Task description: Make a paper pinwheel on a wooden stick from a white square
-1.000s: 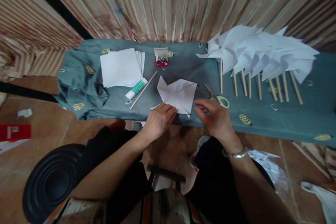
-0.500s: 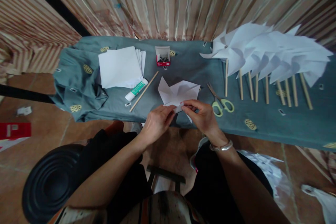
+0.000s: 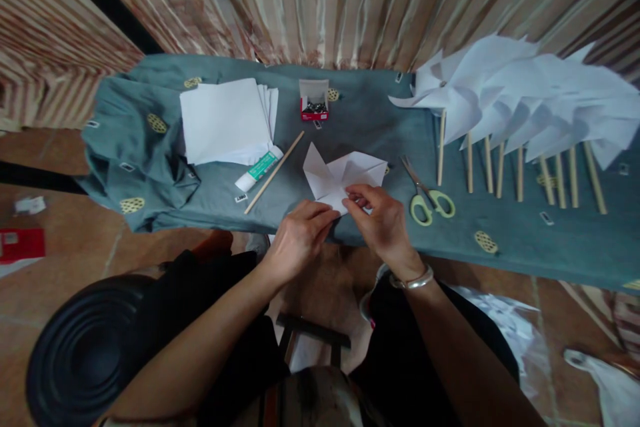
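A white paper sheet (image 3: 345, 173), cut and creased with points standing up, lies at the front edge of the cloth-covered table. My left hand (image 3: 303, 230) pinches its near left edge between thumb and fingers. My right hand (image 3: 380, 217), a silver bangle at the wrist, bends over the sheet's near right part, fingers curled and thumb and fingertips on the paper. The near corner is partly hidden by my hands. Right of the sheet lie scissors (image 3: 425, 197) with pale green handles, blades apart. To the left are a thin wooden stick (image 3: 275, 172) and a glue tube (image 3: 257, 169).
A stack of white paper (image 3: 225, 121) lies at the left of the green tablecloth (image 3: 360, 117). A small red box (image 3: 315, 107) of metal pins stands open at the back. Several paper pinwheels (image 3: 530, 100) on sticks overlap at the right. A black stool (image 3: 90, 353) stands lower left.
My right hand has shifted from the near edge to farther over the paper, its fingers lower on it. The near flap looks flatter. My left hand keeps its hold; the view has shifted slightly.
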`<state>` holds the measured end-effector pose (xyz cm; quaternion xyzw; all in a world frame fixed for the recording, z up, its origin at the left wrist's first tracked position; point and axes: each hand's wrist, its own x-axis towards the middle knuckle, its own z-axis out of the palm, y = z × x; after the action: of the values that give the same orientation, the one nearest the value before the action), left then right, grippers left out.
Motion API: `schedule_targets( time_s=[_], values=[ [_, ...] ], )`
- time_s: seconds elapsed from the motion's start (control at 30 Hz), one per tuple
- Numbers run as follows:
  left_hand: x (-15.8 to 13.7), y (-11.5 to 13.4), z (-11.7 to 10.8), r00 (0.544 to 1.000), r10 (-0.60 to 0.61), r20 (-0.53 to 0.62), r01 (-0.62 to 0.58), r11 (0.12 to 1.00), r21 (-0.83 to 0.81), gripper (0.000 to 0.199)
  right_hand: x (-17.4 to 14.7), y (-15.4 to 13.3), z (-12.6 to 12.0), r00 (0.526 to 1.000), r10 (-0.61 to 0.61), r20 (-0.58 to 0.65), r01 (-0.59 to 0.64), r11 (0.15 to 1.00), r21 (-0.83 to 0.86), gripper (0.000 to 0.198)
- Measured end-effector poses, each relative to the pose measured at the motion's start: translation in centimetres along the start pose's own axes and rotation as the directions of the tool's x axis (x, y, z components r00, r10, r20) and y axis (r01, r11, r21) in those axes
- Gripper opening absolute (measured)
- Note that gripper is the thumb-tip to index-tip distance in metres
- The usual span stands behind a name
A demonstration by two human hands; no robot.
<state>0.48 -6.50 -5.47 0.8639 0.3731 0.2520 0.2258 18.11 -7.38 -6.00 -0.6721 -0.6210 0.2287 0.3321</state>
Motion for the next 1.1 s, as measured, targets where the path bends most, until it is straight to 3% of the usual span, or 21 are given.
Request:
schedule_targets(
  time_s=[0.33,1.1],
  values=[
    [0.06,0.09,0.17,0.998,-0.051,0.033,0.051,0.999,-0.003,0.022,-0.49,0.02,0.28,0.98,-0.196,-0.026,0.187,0.964,-0.188,0.017],
    [0.01,0.11,0.16,0.997,-0.066,0.049,0.066,0.998,0.018,0.023,-0.71,-0.56,0.45,0.95,-0.301,0.085,0.311,0.877,-0.366,0.028]
  ],
)
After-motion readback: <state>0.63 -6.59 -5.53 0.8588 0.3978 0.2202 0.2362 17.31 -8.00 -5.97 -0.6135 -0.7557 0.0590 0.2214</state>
